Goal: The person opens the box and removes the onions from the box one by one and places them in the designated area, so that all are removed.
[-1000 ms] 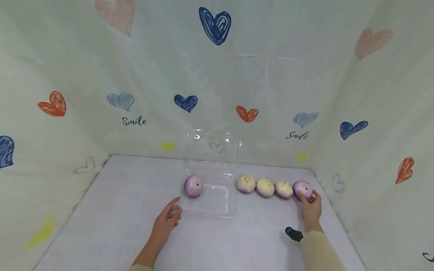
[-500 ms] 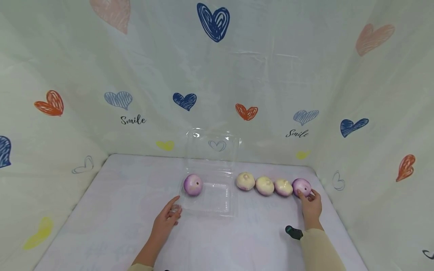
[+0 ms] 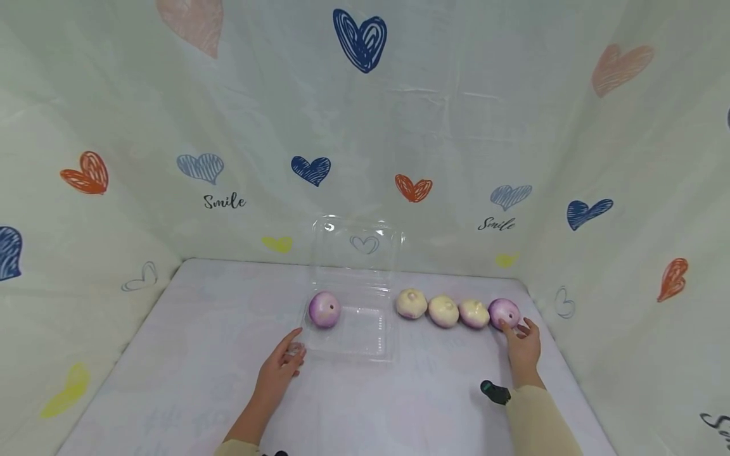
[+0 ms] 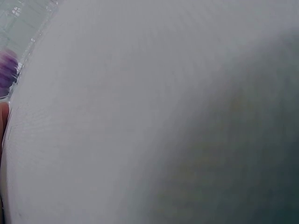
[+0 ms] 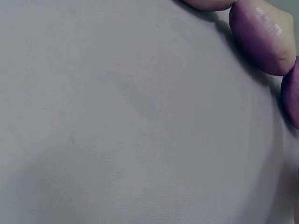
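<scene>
A purple onion [image 3: 504,314] ends the row at the right; my right hand [image 3: 523,351] has its thumb on the onion's near side and its fingers curled about the right side. To its left sit several paler onions [image 3: 443,311], root ends up. An open clear plastic box [image 3: 348,353] holds another purple onion [image 3: 324,310] in its left part. At the box's near left corner, my left hand [image 3: 276,373] touches the edge with index finger and thumb extended. In the left wrist view a finger [image 4: 3,114] shows beside the box edge. The right wrist view leaves most of that hand out.
The clear lid [image 3: 355,250] stands raised behind the box, close to the heart-printed curtain [image 3: 450,114]. A pale cloth covers the table [image 3: 393,411]. A dark wrist-camera piece [image 3: 495,392] juts out beside my right sleeve [image 3: 538,421].
The view has shifted slightly. My right hand stays at the purple onion, its fingers a little farther to the right of it. The left hand keeps its place at the box corner.
</scene>
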`<state>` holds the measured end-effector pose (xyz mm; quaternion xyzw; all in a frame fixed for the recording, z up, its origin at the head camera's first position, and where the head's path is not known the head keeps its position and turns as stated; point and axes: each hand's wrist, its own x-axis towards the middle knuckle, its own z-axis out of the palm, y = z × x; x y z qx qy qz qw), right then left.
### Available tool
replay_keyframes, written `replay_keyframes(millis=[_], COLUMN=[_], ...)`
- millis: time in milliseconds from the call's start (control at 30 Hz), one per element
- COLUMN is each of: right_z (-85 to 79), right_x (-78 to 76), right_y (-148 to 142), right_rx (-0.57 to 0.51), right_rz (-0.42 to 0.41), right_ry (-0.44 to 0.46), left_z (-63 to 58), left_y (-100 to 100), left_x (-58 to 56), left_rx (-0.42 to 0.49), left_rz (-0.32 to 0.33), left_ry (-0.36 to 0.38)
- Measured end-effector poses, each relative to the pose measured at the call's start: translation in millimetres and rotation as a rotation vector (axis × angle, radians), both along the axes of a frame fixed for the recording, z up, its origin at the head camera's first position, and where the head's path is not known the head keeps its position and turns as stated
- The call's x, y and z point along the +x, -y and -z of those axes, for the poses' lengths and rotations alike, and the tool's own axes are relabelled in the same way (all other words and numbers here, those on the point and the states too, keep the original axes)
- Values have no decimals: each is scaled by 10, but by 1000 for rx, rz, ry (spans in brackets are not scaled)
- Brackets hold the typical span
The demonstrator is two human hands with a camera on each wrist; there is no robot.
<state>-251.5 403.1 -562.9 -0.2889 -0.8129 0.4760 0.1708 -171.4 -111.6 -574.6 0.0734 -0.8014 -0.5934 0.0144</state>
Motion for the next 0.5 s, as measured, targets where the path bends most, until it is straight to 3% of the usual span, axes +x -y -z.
replay_keyframes(millis=[500], right_z=[-174], right_x=[123], right_y=[186], right_rx=[15], right_rz=[-6], right_ry=[-145], left_z=[3], left_y=[23], left_x=[4], left_rx=[16], left_rz=[8], left_ry=[4])
